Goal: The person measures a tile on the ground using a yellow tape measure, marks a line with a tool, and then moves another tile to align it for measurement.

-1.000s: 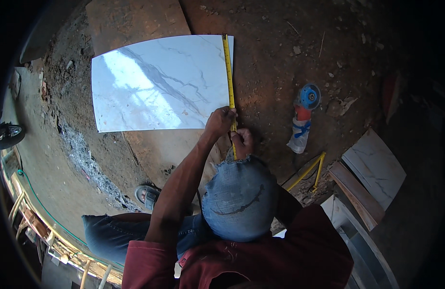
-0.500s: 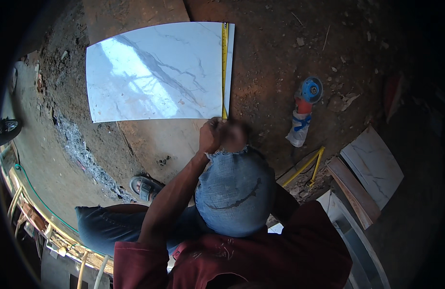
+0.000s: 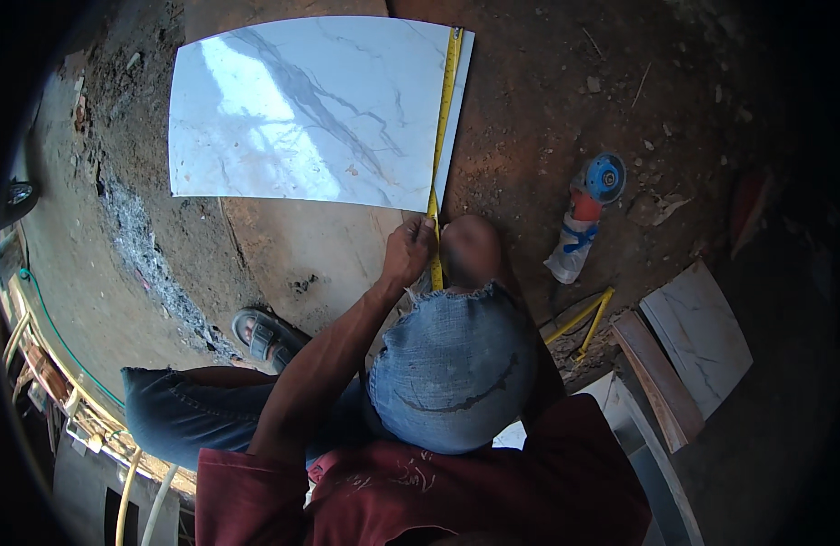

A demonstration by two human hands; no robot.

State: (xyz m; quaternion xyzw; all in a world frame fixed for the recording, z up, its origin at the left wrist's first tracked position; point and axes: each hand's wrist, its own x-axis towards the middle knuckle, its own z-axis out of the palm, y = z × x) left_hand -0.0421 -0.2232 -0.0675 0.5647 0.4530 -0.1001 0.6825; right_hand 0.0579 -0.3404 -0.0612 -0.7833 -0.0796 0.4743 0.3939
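Observation:
A white marble-patterned tile (image 3: 311, 118) lies on the ground in front of me. A yellow tape measure (image 3: 445, 114) is stretched across it near its right edge, hooked end at the far edge. My left hand (image 3: 409, 250) pinches the tape just off the tile's near edge, fingers closed. Below the hand the tape runs on toward my raised knee in torn jeans (image 3: 456, 364). My right forearm (image 3: 540, 364) passes behind that knee, which hides the right hand and its fingers.
An angle grinder (image 3: 588, 214) with a blue disc guard lies to the right. Beyond my right arm are a yellow metal frame (image 3: 583, 323) and more tile pieces (image 3: 697, 328). My sandalled foot (image 3: 267, 337) stands at the left, near a pale ash-like strip (image 3: 147, 264).
My left hand remains on the tape, and more tape shows below it, slanting more. The tile, grinder and other things have shifted in view as my head moved.

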